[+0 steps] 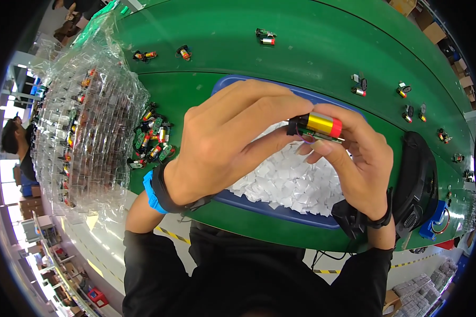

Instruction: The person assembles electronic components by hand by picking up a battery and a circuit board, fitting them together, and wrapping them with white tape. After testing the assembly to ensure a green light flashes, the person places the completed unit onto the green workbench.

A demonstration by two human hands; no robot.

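Over a blue tray full of small white squares, I hold up a battery assembly: a gold cylindrical battery with a red end, a black piece at its left end and a thin green circuit board beneath. My left hand closes its fingertips on the black end. My right hand is curled at the red end, its fingers and thumb gripping the battery and board edge. A thin purple wire loops below the black piece. The right fingertips partly hide the board's underside.
A pile of similar assemblies lies left of the tray, beside a tall plastic-wrapped stack of clear trays. More assemblies are scattered across the green table. A black molded object and a blue object are at right.
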